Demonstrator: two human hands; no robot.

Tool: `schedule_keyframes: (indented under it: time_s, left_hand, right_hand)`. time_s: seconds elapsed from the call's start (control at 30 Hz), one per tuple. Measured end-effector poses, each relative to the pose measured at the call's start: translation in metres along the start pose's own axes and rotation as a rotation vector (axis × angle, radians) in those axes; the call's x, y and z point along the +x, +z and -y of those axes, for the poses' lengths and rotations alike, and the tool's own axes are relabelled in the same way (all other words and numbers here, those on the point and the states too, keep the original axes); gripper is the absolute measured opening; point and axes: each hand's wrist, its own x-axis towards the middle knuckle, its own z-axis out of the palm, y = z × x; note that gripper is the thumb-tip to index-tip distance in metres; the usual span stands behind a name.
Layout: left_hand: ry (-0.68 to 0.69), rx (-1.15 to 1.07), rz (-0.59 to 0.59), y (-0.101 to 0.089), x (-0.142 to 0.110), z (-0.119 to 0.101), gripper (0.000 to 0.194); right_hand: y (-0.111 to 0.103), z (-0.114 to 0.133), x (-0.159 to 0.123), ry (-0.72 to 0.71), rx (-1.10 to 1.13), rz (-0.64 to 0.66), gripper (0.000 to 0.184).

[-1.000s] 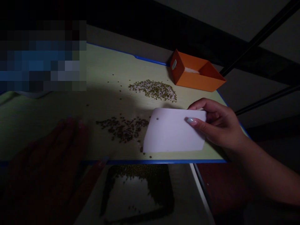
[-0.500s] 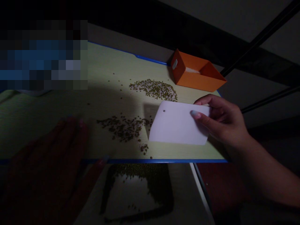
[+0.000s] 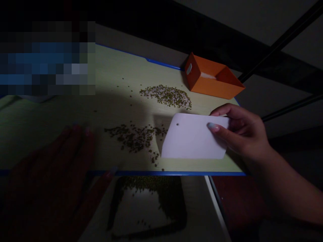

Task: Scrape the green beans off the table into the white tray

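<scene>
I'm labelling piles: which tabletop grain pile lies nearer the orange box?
The far, greenish pile of small grains; the darker-looking pile of grains lies nearer the blue front edge.

Left hand [image 3: 57, 164] palm down, right hand [image 3: 242, 132] pinching

In your right hand [image 3: 242, 131], the fingers are partly hidden behind the white card [image 3: 194, 139], the forearm [image 3: 292, 183] cut off by the right edge; your left hand [image 3: 59, 161] sinks into shadow, its wrist indistinct; beyond it, a mosaic patch [image 3: 45, 60] masks all beneath; between your hands, the grains [image 3: 136, 144] are too small to identify; right of your left thumb, a white-edged surface [image 3: 202, 201] leaves at the bottom.
</scene>
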Motion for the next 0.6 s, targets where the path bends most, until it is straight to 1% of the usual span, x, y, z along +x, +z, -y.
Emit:
schedule_keyframes:
  time_s: [0.17, 0.27, 0.37, 0.47, 0.53, 0.6]
  left_hand:
    - [0.028, -0.002, -0.021, 0.0019, 0.0004, 0.0025, 0.078]
    - [0.020, -0.019, -0.030, 0.0020, 0.0004, 0.0026, 0.079]
    - [0.005, -0.024, -0.027, 0.0019, 0.0002, 0.0017, 0.079]
    - [-0.027, -0.010, -0.008, 0.0021, -0.0003, 0.0015, 0.081]
    - [0.000, -0.004, -0.020, 0.0023, -0.0004, 0.0020, 0.079]
    - [0.020, -0.006, -0.021, 0.0022, -0.0002, 0.0023, 0.078]
  right_hand:
    - [0.0028, 0.0000, 0.0039, -0.022, -0.011, -0.046, 0.020]
    - [0.0056, -0.0014, 0.0061, -0.038, -0.026, -0.054, 0.024]
    - [0.0063, -0.0030, 0.0063, -0.039, -0.039, -0.040, 0.023]
    - [0.0050, -0.0045, 0.0048, -0.044, -0.027, -0.071, 0.025]
    - [0.0043, -0.0050, 0.0038, -0.043, -0.020, -0.087, 0.025]
    - [0.0042, -0.0046, 0.0032, -0.041, -0.022, -0.061, 0.024]
